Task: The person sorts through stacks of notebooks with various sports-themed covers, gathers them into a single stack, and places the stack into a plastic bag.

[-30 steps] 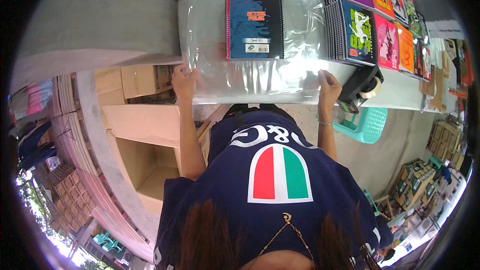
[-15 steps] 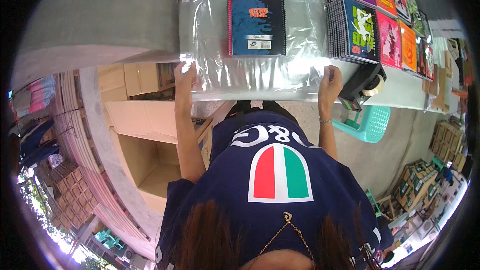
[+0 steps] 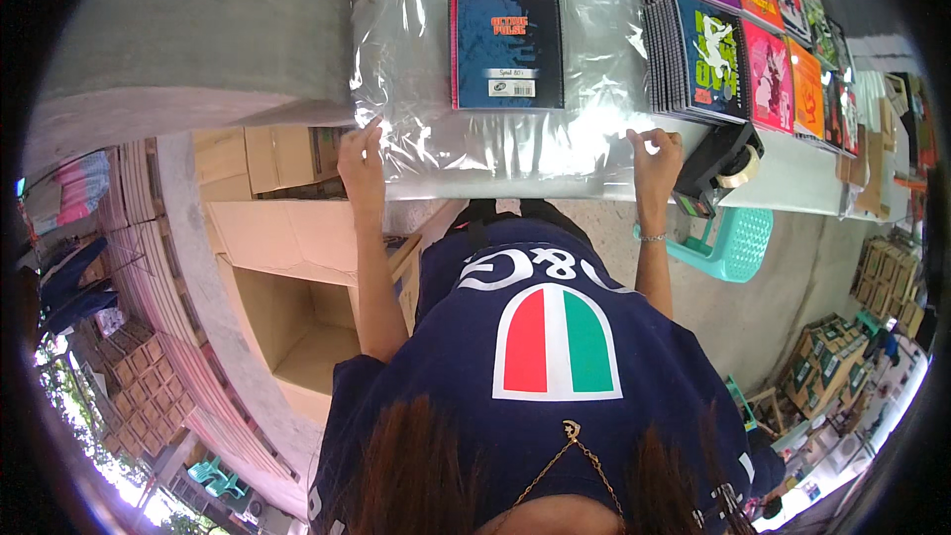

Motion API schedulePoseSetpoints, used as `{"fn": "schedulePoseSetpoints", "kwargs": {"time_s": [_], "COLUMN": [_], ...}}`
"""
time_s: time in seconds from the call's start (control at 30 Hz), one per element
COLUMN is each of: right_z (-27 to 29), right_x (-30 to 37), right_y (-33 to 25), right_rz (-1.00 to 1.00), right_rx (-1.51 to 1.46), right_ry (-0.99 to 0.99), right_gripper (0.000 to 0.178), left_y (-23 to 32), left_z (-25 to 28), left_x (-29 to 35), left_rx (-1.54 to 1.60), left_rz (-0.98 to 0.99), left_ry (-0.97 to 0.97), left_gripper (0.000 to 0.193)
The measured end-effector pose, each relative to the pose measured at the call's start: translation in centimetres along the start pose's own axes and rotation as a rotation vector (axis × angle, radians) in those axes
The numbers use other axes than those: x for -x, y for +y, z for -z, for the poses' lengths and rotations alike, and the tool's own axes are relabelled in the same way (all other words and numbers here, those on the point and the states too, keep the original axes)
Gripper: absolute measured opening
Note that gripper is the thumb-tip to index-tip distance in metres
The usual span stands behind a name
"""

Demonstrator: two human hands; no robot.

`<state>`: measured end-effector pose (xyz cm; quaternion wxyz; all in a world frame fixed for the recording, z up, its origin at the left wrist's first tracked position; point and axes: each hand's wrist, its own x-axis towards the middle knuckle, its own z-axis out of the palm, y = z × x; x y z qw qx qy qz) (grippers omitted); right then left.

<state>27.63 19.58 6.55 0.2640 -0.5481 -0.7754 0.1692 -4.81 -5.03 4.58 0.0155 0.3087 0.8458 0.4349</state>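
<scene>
A clear plastic sheet (image 3: 416, 151) is spread over the pale table, wrinkled and shining. On its far middle lies a dark blue spiral notebook (image 3: 507, 48), back cover up; a pink edge shows along its left side, so more may lie beneath. My left hand (image 3: 363, 160) is at the sheet's near left edge, fingertips closed on the film. At the near right edge, my right hand (image 3: 656, 160) has its thumb and forefinger curled together on the film. Glare hides the exact contact at both hands.
Stacks of colourful spiral notebooks (image 3: 715, 54) stand at the right. A black tape dispenser (image 3: 715, 173) sits by my right hand. Below the table are a turquoise plastic stool (image 3: 738, 246) and an open cardboard box (image 3: 297, 322). A grey surface (image 3: 208, 30) adjoins at the left.
Both hands have shifted slightly and changed finger posture at the sheet's edges. The right fingertips now reach farther inward, to the left. The notebook stays in place on the sheet.
</scene>
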Motion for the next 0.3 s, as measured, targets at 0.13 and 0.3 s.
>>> {"fn": "schedulePoseSetpoints", "kwargs": {"time_s": [0.13,0.3], "right_z": [-0.1,-1.7], "right_x": [-0.2,-0.1], "right_y": [1.0,3.5], "right_rz": [-0.152,-0.27], "right_rx": [-0.177,-0.495], "right_ry": [-0.114,-0.258], "right_gripper": [0.015,0.011], "left_y": [2.1,0.5], "left_z": [0.2,0.5], "left_x": [0.0,-0.1], "left_rx": [0.102,0.272], "left_rz": [0.275,0.421], "left_ry": [0.023,-0.158], "left_gripper": [0.034,0.058]}}
